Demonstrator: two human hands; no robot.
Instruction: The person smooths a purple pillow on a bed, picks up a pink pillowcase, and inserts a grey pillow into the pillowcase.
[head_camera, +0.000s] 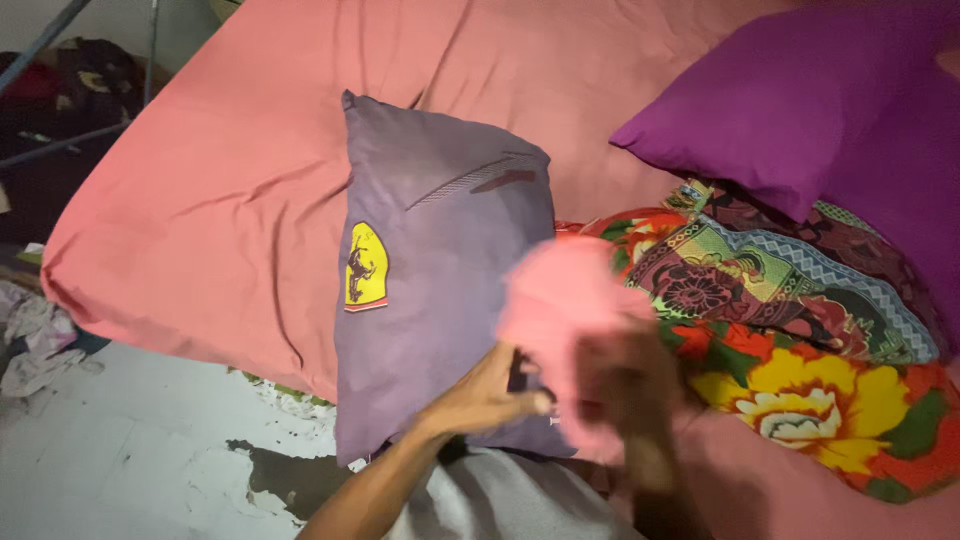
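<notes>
The pillow (440, 270) was dull purple with a yellow badge (366, 266); the sheet (230, 180) salmon pink; the blanket (790, 350) bright floral.

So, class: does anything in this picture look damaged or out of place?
Yes. The floor beside the bed is damaged: its pale coating has peeled, leaving a dark bare patch. Crumpled cloths also lie loose at the left edge.

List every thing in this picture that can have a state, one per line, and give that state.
Grey-purple pillow: upright on the bed, left hand at its lower edge.
Pink cloth: bunched, lifted, blurred.
Right hand: blurred, at the pink cloth; grip unclear.
Magenta pillow: lying at the bed's far corner.
Floral blanket: crumpled.
Pink bedsheet: spread, wrinkled.
</notes>
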